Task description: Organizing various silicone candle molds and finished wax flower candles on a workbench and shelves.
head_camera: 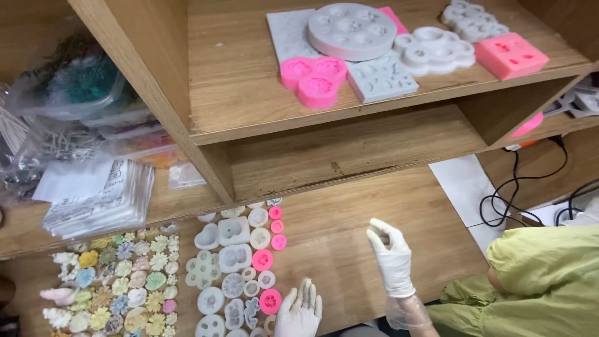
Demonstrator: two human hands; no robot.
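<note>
shelf (249,118) above with big white and pink molds (352,31) | bench (349,231) below with rows of small molds (234,256) and little pastel flowers (125,281) | left hand (301,309) in white glove, open flat, empty, just beside small molds | right hand (390,249) gloved, raised, fingertips pinched; cannot tell what it holds

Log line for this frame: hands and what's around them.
left hand: gloved, open, beside small silicone moulds | right hand: gloved, raised, fingertips pinched, contents unclear | cast flowers at left | larger moulds on shelf
</note>
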